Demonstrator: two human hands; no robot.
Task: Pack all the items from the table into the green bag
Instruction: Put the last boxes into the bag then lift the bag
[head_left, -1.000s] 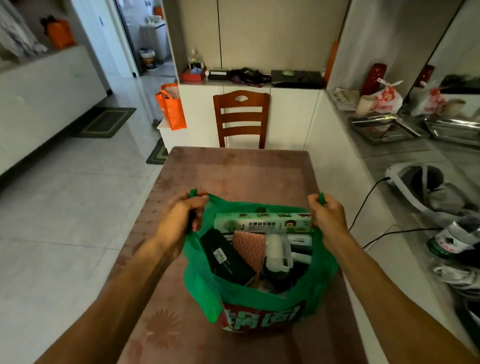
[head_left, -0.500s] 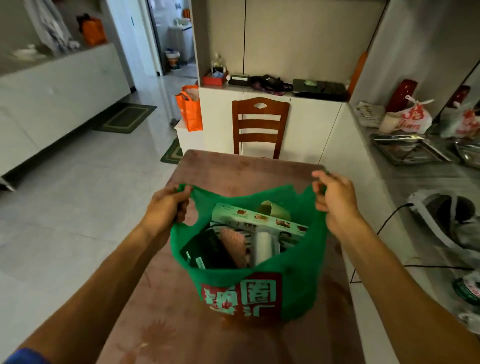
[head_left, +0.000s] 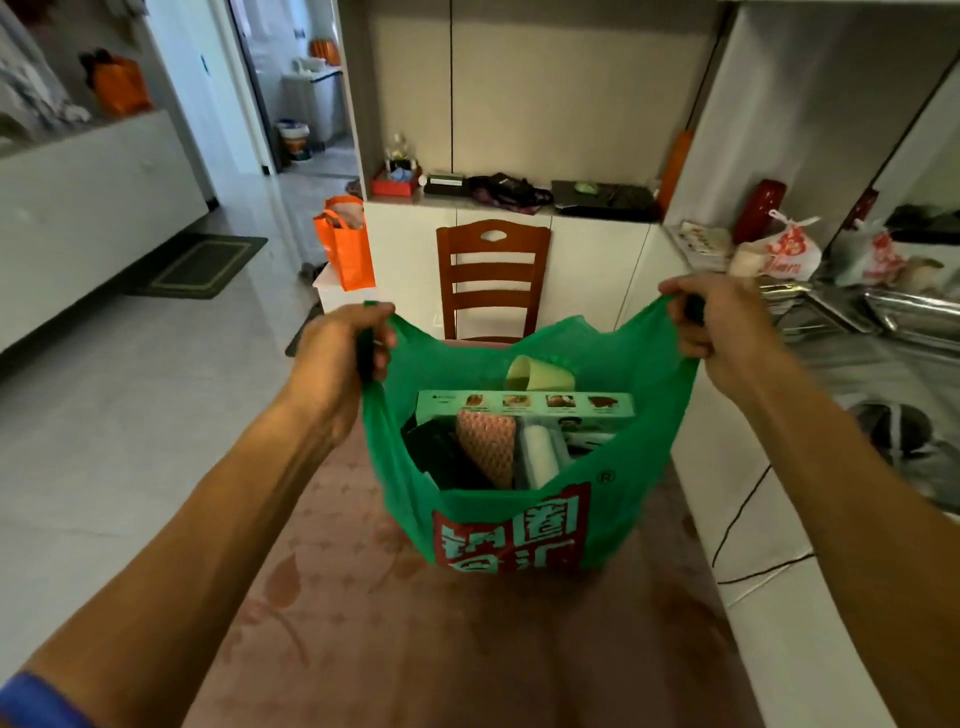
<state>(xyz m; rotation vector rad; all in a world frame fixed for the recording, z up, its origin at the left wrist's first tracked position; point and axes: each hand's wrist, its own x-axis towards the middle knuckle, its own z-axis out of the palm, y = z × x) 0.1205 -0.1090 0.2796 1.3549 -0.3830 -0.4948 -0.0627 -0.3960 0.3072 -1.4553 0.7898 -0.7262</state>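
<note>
We grip the bag (head_left: 519, 519) handles, left hand (head_left: 340, 353) at 10 o'clock, right hand (head_left: 719, 322) at 2 o'clock; visible counter (head_left: 389, 623) holds nothing else, so packing appears complete.

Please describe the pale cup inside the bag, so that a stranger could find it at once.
Find the green bag held open over the table. At its back, behind the long green box, lies the cup on its side. It alone is pale yellow-green and round.

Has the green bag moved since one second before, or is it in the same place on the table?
Yes. The green bag has gone up: its rim now overlaps the seat of the wooden chair, where bare table showed earlier. The left hand and right hand grip its handles.
</note>
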